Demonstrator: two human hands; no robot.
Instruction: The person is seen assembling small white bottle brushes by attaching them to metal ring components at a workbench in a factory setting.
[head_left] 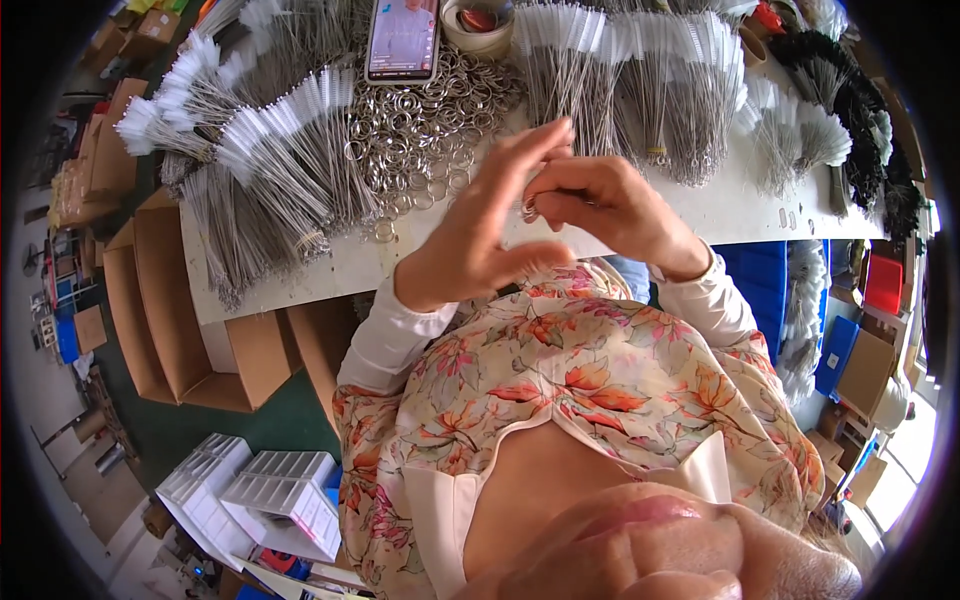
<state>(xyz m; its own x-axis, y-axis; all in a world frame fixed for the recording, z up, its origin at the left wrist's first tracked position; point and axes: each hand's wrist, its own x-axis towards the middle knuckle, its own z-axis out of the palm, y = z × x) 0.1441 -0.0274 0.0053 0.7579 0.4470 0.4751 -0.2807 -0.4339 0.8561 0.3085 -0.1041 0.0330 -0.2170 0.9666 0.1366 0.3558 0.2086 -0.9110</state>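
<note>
My left hand (470, 235) is raised over the table's front edge, its fingers stretched out and slightly blurred, with nothing seen in it. Facing it, my right hand (615, 205) has its fingers curled in a pinch. Shiny metal shows at those fingertips and looks like a split ring (529, 209); how many rings are there is hidden. Beyond my left hand lies a heap of silver split rings (430, 120). Bundles of thin wire brushes with white bristles lie on both sides, one left bundle (290, 150) and one right bundle (680, 95) among them.
The white table (740, 215) carries a phone (402, 40) with a lit screen and a round tub (478, 28) at the back. Black-bristled brushes (865, 130) are at far right. Cardboard boxes (190, 320) stand below left, blue crates (755, 285) below right, and white plastic trays (280, 500) lower left.
</note>
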